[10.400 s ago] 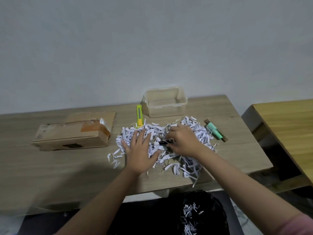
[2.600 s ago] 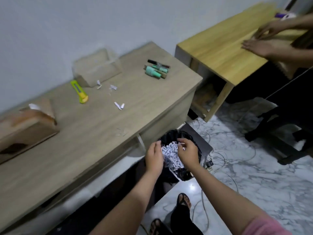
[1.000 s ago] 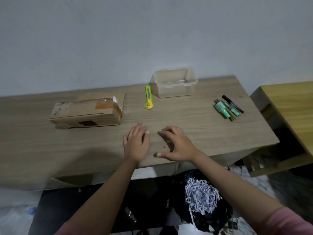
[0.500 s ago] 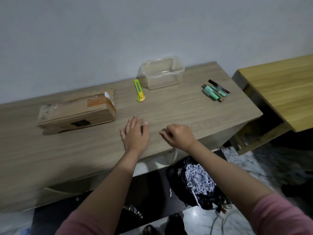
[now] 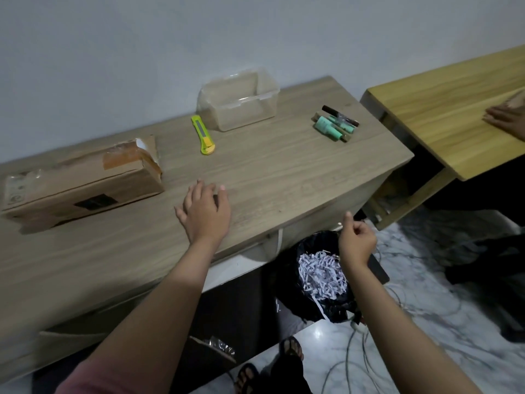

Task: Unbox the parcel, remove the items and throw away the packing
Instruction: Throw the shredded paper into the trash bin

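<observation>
The opened cardboard parcel (image 5: pixel 82 183) lies on the left of the wooden table (image 5: pixel 284 166). The removed items, green tubes and a dark pen (image 5: pixel 333 126), lie together at the table's far right. My left hand (image 5: pixel 206 211) rests flat on the table near the front edge, to the right of the parcel. My right hand (image 5: pixel 356 240) hangs past the table edge above the black bin bag (image 5: pixel 287 268), fingers curled into a loose fist, nothing visible in it. White shredded paper (image 5: pixel 319 275) fills the bag.
A yellow-green box cutter (image 5: pixel 204 135) and an empty clear plastic container (image 5: pixel 238 100) stand at the back by the wall. A second wooden table (image 5: pixel 443 109) is at the right, with another person's hand (image 5: pixel 505 118) on it. Cables (image 5: pixel 426 322) trail over the marble floor.
My right hand has left the table's front edge and moved right and down to above the bin bag, fingers still curled. My left hand stays flat on the table. The view has tilted right.
</observation>
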`<state>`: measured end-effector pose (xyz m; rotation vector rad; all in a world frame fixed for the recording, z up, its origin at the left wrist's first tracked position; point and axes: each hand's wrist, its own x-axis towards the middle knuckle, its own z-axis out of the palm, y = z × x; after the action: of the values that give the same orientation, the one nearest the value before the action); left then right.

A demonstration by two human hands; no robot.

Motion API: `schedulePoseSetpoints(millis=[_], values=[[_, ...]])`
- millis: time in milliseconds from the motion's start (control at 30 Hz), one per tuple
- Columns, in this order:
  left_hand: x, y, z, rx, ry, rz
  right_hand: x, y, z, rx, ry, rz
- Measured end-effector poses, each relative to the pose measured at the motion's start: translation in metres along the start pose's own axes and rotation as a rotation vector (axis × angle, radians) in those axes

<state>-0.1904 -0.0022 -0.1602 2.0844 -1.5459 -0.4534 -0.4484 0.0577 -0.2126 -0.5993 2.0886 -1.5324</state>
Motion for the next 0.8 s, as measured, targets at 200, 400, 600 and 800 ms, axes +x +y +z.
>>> schedulePoseSetpoints(millis=[200, 400, 600, 800], values=[[0.002, 0.003, 0.003, 0.024, 0.031, -0.01, 0.015, 0.1, -0.007, -0.319, -0.047, 0.261], [0.0, 0.003, 0.005, 0.039, 0.053, 0.001, 0.027, 0.123, -0.001, -0.297, -0.087, 0.374], [-0.001, 0.004, 0.004, 0.051, 0.063, 0.009, 0.039, 0.126, -0.012, -0.188, -0.097, 0.466], [-0.002, 0.004, 0.006, 0.043, 0.094, 0.016, 0.041, 0.118, -0.008, -0.13, -0.009, 0.406]])
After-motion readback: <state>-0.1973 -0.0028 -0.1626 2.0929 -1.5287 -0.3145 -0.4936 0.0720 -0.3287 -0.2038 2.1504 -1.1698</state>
